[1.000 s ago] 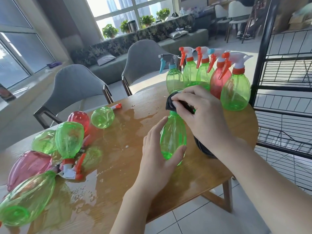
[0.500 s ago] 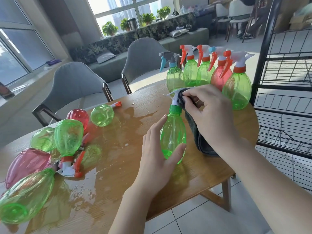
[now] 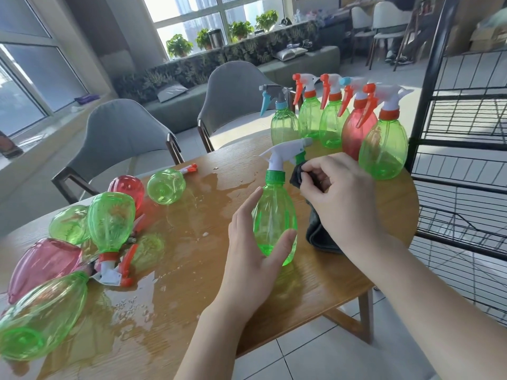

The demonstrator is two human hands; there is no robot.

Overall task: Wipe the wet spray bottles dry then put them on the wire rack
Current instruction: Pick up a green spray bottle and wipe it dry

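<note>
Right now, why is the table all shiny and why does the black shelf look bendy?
In the head view, window light glares off the puddle on the table. The wide lens bends the rack at the edge. The left hand holds a sharp, glowing green bottle; the right hand pinches a cloth.

head-worn wide view, forward and down, close over table [image 3: 192,270]

Bright daylight from the windows [image 3: 208,20] glares on the wet table [image 3: 192,270]; wide-angle edges bend.
</note>
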